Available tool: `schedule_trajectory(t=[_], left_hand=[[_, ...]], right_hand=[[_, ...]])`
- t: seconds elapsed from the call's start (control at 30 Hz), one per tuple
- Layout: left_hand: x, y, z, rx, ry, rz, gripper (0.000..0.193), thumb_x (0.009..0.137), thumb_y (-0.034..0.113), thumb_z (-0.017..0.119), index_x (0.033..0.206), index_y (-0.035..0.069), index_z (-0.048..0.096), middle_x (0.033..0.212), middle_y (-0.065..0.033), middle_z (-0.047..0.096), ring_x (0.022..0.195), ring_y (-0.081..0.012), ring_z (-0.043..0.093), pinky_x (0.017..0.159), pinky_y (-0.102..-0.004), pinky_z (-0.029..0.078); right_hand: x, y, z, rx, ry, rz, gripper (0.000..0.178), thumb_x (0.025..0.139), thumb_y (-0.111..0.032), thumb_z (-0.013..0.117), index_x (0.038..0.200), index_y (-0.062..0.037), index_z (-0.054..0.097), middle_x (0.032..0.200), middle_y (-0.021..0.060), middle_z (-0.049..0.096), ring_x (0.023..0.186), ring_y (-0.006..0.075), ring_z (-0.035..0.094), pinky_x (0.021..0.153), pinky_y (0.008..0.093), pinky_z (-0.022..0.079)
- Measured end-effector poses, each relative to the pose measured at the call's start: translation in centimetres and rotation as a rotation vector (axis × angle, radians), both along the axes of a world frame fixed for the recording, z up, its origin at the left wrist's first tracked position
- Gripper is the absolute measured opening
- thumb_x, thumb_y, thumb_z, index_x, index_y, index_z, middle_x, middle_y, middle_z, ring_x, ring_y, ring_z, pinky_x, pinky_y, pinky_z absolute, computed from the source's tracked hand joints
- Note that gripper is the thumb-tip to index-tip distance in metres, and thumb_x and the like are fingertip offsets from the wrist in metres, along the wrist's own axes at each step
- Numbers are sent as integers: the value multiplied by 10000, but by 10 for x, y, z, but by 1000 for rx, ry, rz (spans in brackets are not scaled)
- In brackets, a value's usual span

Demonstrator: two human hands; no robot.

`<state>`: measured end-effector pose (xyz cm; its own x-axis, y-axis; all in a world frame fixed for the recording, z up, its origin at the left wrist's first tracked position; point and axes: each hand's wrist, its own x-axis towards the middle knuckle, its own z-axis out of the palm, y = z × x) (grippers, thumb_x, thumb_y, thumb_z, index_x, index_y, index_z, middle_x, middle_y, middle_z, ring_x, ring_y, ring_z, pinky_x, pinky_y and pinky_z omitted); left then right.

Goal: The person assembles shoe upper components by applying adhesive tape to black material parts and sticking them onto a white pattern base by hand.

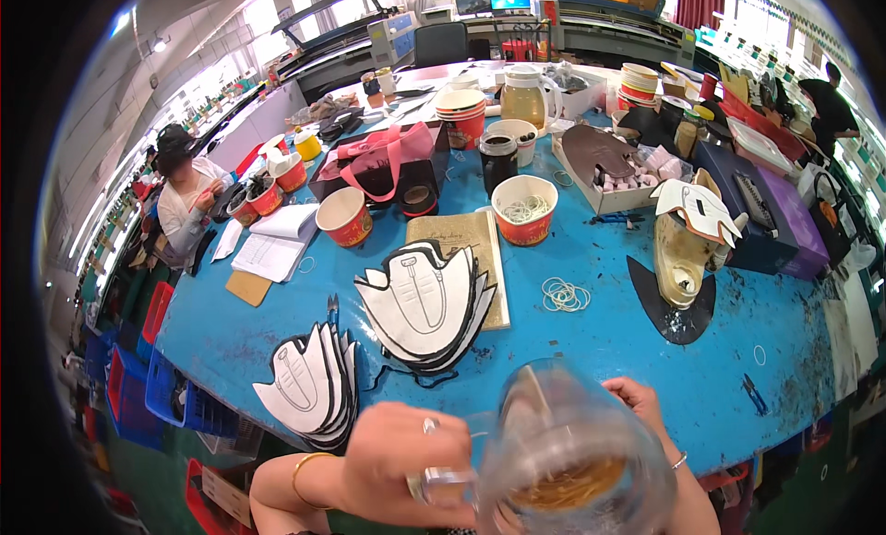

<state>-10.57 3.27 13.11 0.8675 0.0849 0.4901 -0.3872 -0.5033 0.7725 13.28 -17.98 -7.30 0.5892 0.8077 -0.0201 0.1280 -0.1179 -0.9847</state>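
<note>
A clear glass mug (568, 447) with amber liquid at its bottom is raised close under the camera, blurred. My left hand (406, 461) is closed on its handle; a ring and a gold bangle show on that arm. My right hand (641, 406) lies against the mug's far right side, mostly hidden behind the glass. Just beyond on the blue table (600, 341) lie two stacks of white, black-edged shoe-upper pieces, one (425, 304) in the middle and one (309, 387) at the near left edge.
Loose rubber bands (565, 295), a paper cup of bands (524, 209), a red paper cup (345, 216), a shoe last on black material (683, 254), a notebook (275, 244), a dark jar (498, 161) and a pink-handled bag (378, 161) crowd the table. A seated person (185, 189) works at the left; another (826, 106) stands far right.
</note>
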Motion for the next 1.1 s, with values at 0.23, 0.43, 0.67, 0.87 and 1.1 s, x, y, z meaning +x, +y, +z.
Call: schedule_trajectory(t=[0.23, 0.43, 0.67, 0.87, 1.1], left_hand=[[70, 64, -12, -554, 309, 423, 225, 868, 222, 694, 815, 22, 606, 596, 29, 514, 456, -43, 500, 348, -210, 396], [146, 162, -51, -732, 177, 631, 421, 941, 496, 529, 693, 174, 421, 590, 77, 326, 530, -63, 372, 451, -233, 329], [215, 247, -102, -829, 41, 663, 344, 982, 391, 486, 724, 174, 417, 601, 64, 336, 526, -71, 387, 478, -244, 458], [248, 285, -138, -874, 91, 575, 344, 1024, 366, 423, 757, 150, 427, 647, 28, 383, 601, -102, 436, 682, -358, 561], [262, 302, -170, -946, 76, 522, 342, 1034, 352, 427, 855, 72, 507, 746, -39, 494, 728, -153, 537, 843, -481, 571]], right_hand=[[8, -3, 4, -34, 47, 11, 139, 937, -43, 560, 1020, -11, 667, 755, 36, 678, 601, 56, 568, 552, 204, 467], [8, -1, 4, -41, 85, 38, 142, 933, -34, 565, 1018, -7, 675, 761, 46, 686, 605, 62, 586, 551, 208, 473], [10, -1, 6, -53, 55, 63, 146, 914, -34, 590, 1020, -8, 686, 754, 61, 697, 602, 76, 617, 552, 216, 490], [14, -1, 5, -43, 51, 86, 134, 904, -24, 600, 1007, -8, 683, 744, 64, 697, 596, 84, 625, 542, 223, 493], [14, -1, 8, -60, 43, 92, 134, 901, -17, 602, 1008, -9, 683, 743, 64, 697, 596, 87, 629, 536, 226, 495]])
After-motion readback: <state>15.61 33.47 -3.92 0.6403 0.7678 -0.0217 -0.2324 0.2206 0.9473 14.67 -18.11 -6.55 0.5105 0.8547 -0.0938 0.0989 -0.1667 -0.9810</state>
